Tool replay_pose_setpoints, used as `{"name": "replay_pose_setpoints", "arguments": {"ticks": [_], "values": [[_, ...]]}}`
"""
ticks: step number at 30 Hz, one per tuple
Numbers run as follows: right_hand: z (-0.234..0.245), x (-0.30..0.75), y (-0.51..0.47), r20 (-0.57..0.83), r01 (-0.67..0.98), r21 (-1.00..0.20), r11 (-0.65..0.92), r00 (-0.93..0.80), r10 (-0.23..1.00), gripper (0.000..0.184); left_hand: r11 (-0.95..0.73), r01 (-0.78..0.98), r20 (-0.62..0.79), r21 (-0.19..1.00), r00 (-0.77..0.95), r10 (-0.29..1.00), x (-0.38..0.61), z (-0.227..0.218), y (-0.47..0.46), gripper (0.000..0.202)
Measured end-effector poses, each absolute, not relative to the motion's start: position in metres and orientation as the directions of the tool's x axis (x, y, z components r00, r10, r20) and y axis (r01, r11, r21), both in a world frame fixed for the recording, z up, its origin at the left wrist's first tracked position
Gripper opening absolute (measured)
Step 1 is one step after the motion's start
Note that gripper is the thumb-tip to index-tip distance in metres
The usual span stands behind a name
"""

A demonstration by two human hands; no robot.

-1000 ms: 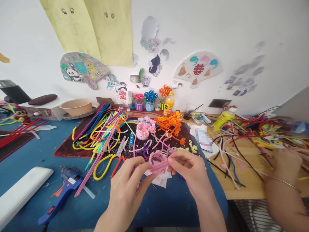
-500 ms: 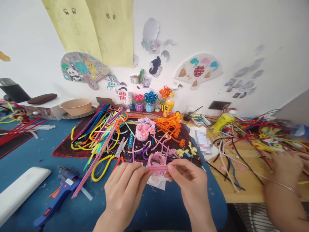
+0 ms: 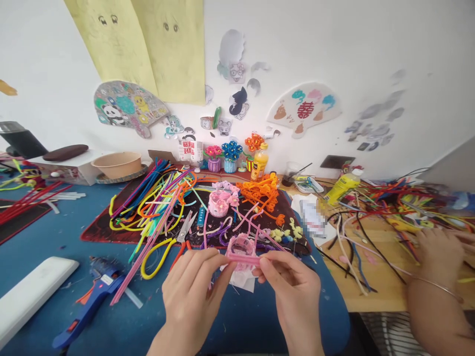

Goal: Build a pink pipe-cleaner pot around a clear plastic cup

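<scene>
While the left hand (image 3: pixel 195 291) is pinching one end of the pink strip (image 3: pixel 243 259) between thumb and fingers, the right hand (image 3: pixel 295 287) is pinching the other (both nearly closed), holding it level in front of the pink ring (image 3: pixel 230 245). Behind, a wall fan (image 3: pixel 305 110) is displaying a red 囍; a white packet (image 3: pixel 190 151) is bearing red characters, not clearly legible.
</scene>
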State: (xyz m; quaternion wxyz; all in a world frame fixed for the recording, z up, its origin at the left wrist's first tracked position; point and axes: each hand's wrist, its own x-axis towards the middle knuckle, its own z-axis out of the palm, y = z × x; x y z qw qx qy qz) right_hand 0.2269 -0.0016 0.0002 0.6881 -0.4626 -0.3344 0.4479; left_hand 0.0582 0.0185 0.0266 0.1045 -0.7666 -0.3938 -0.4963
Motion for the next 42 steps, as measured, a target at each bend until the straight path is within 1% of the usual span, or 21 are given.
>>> {"name": "replay_pose_setpoints", "arguments": {"ticks": [2, 4, 6, 9, 12, 14, 15, 17, 19, 21, 23, 26, 30, 33, 38, 42], "values": [[-0.001, 0.229, 0.0, 0.031, -0.323, -0.932, 0.163, 0.377, 0.926, 0.01, -0.645, 0.69, 0.797, 0.328, 0.165, 0.581, 0.057, 0.026, 0.02, 0.008], [-0.002, 0.231, 0.001, 0.03, -0.326, -0.933, 0.152, 0.351, 0.936, 0.009, -0.622, 0.652, 0.738, 0.432, 0.14, 0.66, 0.056, 0.027, 0.021, 0.015], [-0.002, 0.231, 0.002, 0.039, -0.32, -0.936, 0.144, 0.312, 0.949, 0.008, -0.615, 0.578, 0.675, 0.537, 0.143, 0.724, 0.056, 0.027, 0.021, 0.018], [-0.002, 0.232, 0.004, 0.055, -0.319, -0.939, 0.133, 0.242, 0.969, 0.006, -0.562, 0.424, 0.562, 0.71, 0.14, 0.815, 0.059, 0.028, 0.02, 0.009], [-0.001, 0.235, 0.004, 0.075, -0.311, -0.943, 0.118, 0.147, 0.986, 0.008, -0.386, 0.267, 0.382, 0.883, 0.069, 0.922, 0.062, 0.029, 0.021, 0.003], [0.0, 0.238, 0.004, 0.086, -0.271, -0.956, 0.116, 0.119, 0.989, 0.011, -0.232, 0.164, 0.229, 0.959, 0.041, 0.973, 0.062, 0.03, 0.022, 0.006], [0.001, 0.239, 0.003, 0.09, -0.234, -0.965, 0.119, 0.131, 0.987, 0.011, -0.157, 0.113, 0.152, 0.981, 0.049, 0.987, 0.062, 0.031, 0.022, 0.009], [0.002, 0.242, 0.001, 0.116, -0.124, -0.983, 0.139, 0.173, 0.978, 0.007, -0.017, 0.026, 0.015, 1.0, 0.087, 0.996, 0.061, 0.032, 0.023, 0.013], [0.003, 0.243, 0.0, 0.176, -0.014, -0.983, 0.183, 0.199, 0.964, 0.007, 0.084, -0.048, -0.078, 0.995, 0.113, 0.991, 0.06, 0.032, 0.023, 0.017], [0.003, 0.243, -0.001, 0.232, 0.064, -0.972, 0.224, 0.188, 0.954, 0.009, 0.148, -0.106, -0.136, 0.983, 0.117, 0.984, 0.06, 0.031, 0.023, 0.02], [0.004, 0.242, -0.002, 0.247, 0.088, -0.968, 0.235, 0.179, 0.952, 0.008, 0.183, -0.149, -0.166, 0.972, 0.117, 0.979, 0.062, 0.029, 0.023, 0.022], [0.005, 0.238, -0.002, 0.178, 0.028, -0.984, 0.175, 0.164, 0.97, 0.002, 0.2, -0.16, -0.181, 0.967, 0.126, 0.975, 0.067, 0.027, 0.021, 0.025], [0.005, 0.234, -0.002, 0.024, -0.142, -0.989, 0.035, 0.078, 0.997, 0.013, 0.192, -0.122, -0.172, 0.974, 0.157, 0.972, 0.073, 0.023, 0.022, 0.025], [0.003, 0.236, 0.001, -0.061, -0.214, -0.975, -0.056, 0.017, 0.998, 0.019, 0.168, -0.099, -0.151, 0.981, 0.159, 0.976, 0.074, 0.02, 0.023, 0.024], [0.0, 0.242, 0.008, -0.106, -0.231, -0.964, -0.128, -0.106, 0.989, 0.023, 0.132, -0.032, -0.122, 0.991, 0.213, 0.969, 0.07, 0.021, 0.025, 0.021], [0.002, 0.243, 0.013, -0.132, -0.284, -0.943, -0.173, -0.158, 0.979, 0.025, 0.137, 0.008, -0.134, 0.991, 0.271, 0.953, 0.067, 0.025, 0.025, 0.022]]}}
